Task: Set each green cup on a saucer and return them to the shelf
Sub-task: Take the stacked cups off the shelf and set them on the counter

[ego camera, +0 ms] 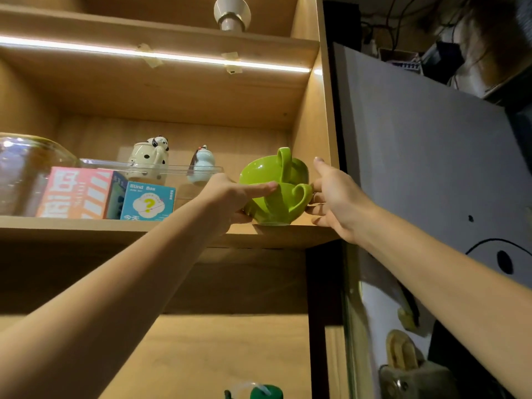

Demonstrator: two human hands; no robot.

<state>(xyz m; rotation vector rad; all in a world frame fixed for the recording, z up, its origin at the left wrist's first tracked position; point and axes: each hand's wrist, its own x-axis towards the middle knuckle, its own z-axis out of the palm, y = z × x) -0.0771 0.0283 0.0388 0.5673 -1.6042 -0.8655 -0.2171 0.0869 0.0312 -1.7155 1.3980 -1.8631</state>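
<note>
Two green cups are stacked at the right end of a wooden shelf (302,234), seen from below. The lower green cup (276,207) stands on the shelf's front edge with its handle to the right. The upper green cup (264,171) rests in it, tilted, handle up. My left hand (233,197) grips the lower cup's left side, forefinger stretched across its rim. My right hand (331,197) touches the right side by the handle, thumb raised. No saucer is visible.
On the same shelf, to the left: a blue "Blind Box" carton (148,201), a pink box (76,192), a glass jar (26,171), a clear tray (178,169) holding a panda mug (148,158) and a pale blue figurine (201,164). The cabinet's side wall (316,133) stands just right of the cups.
</note>
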